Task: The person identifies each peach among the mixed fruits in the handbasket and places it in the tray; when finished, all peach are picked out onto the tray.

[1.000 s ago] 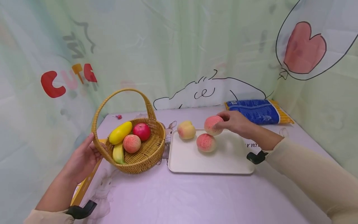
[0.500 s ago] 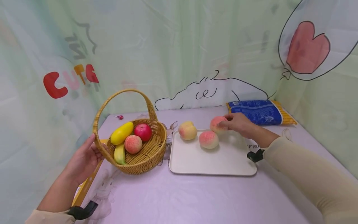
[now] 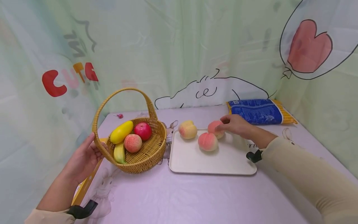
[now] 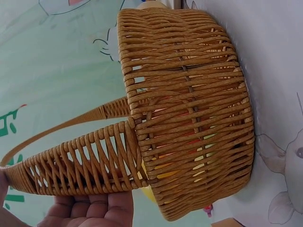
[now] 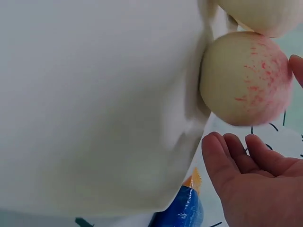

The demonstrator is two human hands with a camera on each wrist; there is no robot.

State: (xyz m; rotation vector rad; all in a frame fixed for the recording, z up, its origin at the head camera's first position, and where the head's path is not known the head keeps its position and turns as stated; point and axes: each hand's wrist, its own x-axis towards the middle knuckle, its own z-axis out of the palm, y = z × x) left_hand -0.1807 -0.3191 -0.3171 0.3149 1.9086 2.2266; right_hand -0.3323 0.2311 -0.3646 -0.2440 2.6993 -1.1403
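My left hand [image 3: 85,158] holds the handle of a wicker basket [image 3: 141,166], thumb on one side and fingers on the other. In the basket lie a yellow mango-like fruit [image 3: 121,132], a banana [image 3: 119,153], a peach [image 3: 132,143] and a red apple [image 3: 143,131]. My right hand [image 3: 237,126] is at a pink peach [image 3: 215,129] on the back of a white tray [image 3: 229,163]. In the right wrist view its fingers are spread apart from that peach [image 5: 246,80], thumb near its side. Another pink peach [image 3: 208,142] and a yellowish peach [image 3: 187,129] sit beside it.
A blue and yellow packet [image 3: 254,112] lies at the back right, behind my right hand. At the back left is a small lollipop [image 3: 119,116]. A yellow box edge [image 3: 86,183] shows below my left forearm. Curtains [image 3: 179,56] hang behind the table.
My right hand has lowered its peach onto the tray and loosened its fingers from it. The front pink peach has turned and shifted slightly. The left hand and basket have stayed in place.
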